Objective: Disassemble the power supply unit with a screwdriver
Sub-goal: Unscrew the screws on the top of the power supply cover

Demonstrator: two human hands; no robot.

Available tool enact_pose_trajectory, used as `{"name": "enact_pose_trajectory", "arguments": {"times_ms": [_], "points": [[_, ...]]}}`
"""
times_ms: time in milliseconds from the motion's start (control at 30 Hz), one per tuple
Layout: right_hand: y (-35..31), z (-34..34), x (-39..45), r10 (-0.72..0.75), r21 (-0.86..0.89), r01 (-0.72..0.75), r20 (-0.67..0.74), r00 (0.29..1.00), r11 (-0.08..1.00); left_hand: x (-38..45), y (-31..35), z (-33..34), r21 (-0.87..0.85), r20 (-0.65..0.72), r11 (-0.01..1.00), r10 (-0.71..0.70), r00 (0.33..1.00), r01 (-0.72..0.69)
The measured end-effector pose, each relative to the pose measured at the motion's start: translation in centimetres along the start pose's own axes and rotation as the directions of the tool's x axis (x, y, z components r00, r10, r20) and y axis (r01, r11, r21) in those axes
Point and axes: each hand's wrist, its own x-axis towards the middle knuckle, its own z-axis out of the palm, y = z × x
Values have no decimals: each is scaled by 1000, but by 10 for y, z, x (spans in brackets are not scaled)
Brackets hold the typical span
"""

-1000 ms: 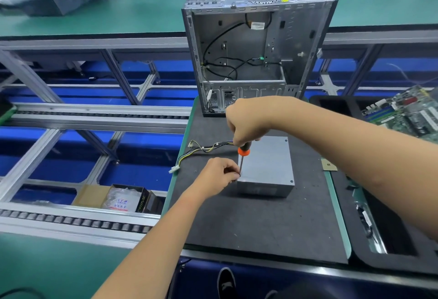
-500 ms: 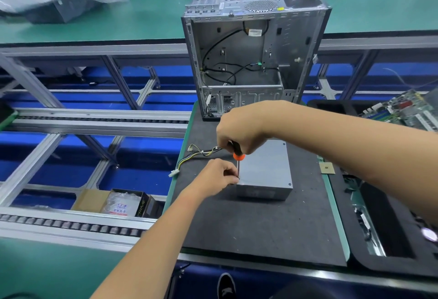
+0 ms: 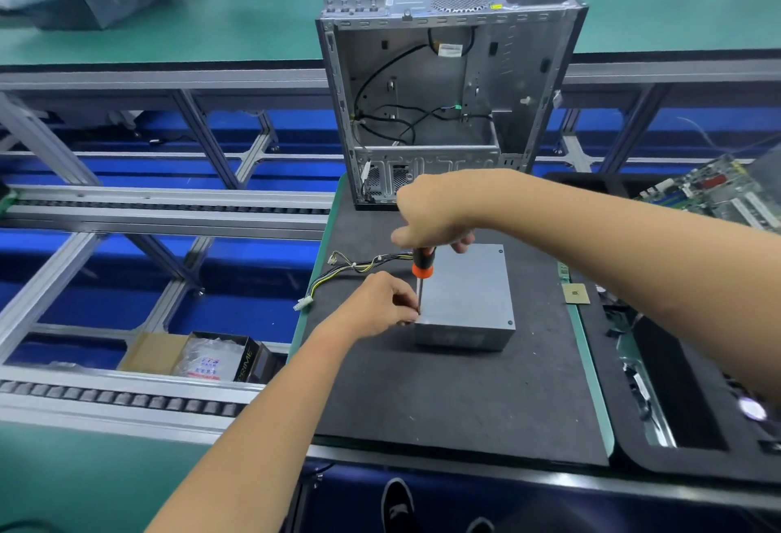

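We find the power supply unit lying mid-table on the black mat, our right hand gripping the screwdriver upright at its near-left corner, our left hand pinching the shaft.

The only legible lettering is "PRIME", printed in pale capitals running up the side of a black box at eight o'clock. Red and blue print on the plastic bag beside it is too blurred to read.
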Motion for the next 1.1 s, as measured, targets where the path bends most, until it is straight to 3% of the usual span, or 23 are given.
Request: {"name": "enact_pose_trajectory", "arguments": {"times_ms": [133,233,367,467,567,667,800,867,1000,1100], "points": [[1,-5,-3,-257,-153,261,43,965,953,0,0,-4,-90,46,996,-1,999,5],[2,-8,-8,-343,-151,352,82,936,924,-1,2,-5,-124,76,992,-27,997,36],[5,-5,-10,-247,-56,249,42,968,967,2,5,-6,-136,103,988,-56,993,70],[5,-2,-6,-164,-204,160,0,987,966,3,5,-7,-131,122,987,-77,990,93],[8,-5,-8,-254,-98,248,-47,966,964,6,7,-7,-125,138,987,-83,987,101],[8,-9,-16,-330,22,330,1,944,944,5,8,-6,-109,127,989,-85,988,99],[6,-3,-13,-178,-80,175,-32,984,981,4,10,-5,-84,124,990,-101,987,112],[7,-1,-10,-188,-202,176,-45,981,963,3,11,-6,-87,134,988,-113,985,125],[12,-5,-16,-279,2,279,-45,959,960,3,12,-5,-92,128,987,-120,984,132],[11,-2,-18,-251,-24,251,-37,967,968,3,11,-5,-84,125,987,-124,984,135]]}}
